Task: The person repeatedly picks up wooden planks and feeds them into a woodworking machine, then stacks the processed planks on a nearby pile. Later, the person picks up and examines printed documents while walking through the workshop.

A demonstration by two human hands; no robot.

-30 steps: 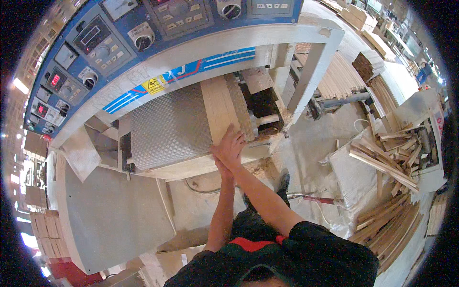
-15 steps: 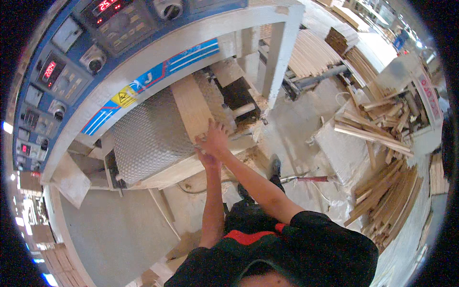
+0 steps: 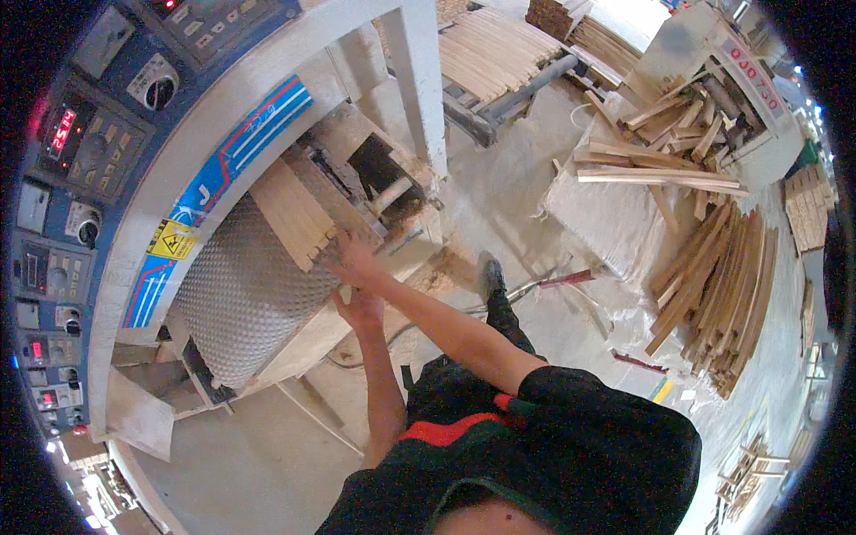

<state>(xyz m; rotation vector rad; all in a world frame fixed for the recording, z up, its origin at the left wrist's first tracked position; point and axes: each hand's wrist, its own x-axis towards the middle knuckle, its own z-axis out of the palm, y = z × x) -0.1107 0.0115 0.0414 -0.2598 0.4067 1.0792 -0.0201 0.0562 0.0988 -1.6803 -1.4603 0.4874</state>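
Several pale wooden strips (image 3: 290, 212) lie side by side on a textured grey conveyor belt (image 3: 245, 290), their far ends running under the machine's frame. The near ends are slightly uneven. My right hand (image 3: 355, 261) is at these near ends, fingers stretched toward the strips; whether they still touch is hard to tell. Just below it, by the belt's near edge, my left hand (image 3: 361, 309) has its thumb raised and apart, with nothing visible in it. Part of the left hand is hidden behind the right one.
A blue control panel (image 3: 94, 143) with dials and red displays curves along the left. A pale machine post (image 3: 417, 80) rises beyond the belt. To the right lie a pile of loose strips (image 3: 718, 294) and a bin of offcuts (image 3: 704, 125). A hose (image 3: 419, 330) crosses the floor.
The strips have slid farther under the machine, and their near ends now show. My hands have drawn apart slightly from the strips and each other. The view has shifted.
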